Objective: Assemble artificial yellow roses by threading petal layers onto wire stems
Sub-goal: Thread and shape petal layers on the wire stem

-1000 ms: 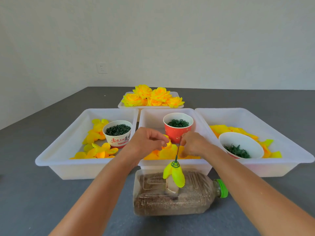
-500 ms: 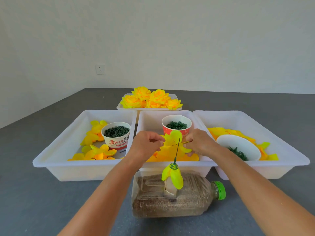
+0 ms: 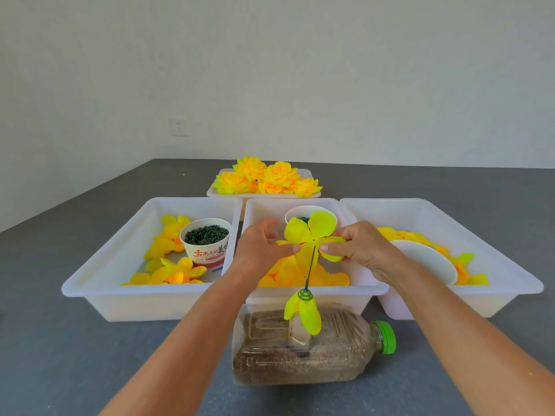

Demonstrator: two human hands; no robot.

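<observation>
two hands [image 3: 261, 250] [image 3: 365, 250] pinch a floppy yellow petal layer [image 3: 312, 235].

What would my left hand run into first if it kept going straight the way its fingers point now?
Probably the yellow petal layer held over the wire stem: the left hand points right, toward the right hand, and its fingertips already sit at the petals' edge. Depth is hard to judge here.

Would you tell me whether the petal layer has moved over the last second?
Yes: the petal layer has risen from the middle tray's petal pile to the wire stem's tip.
</observation>
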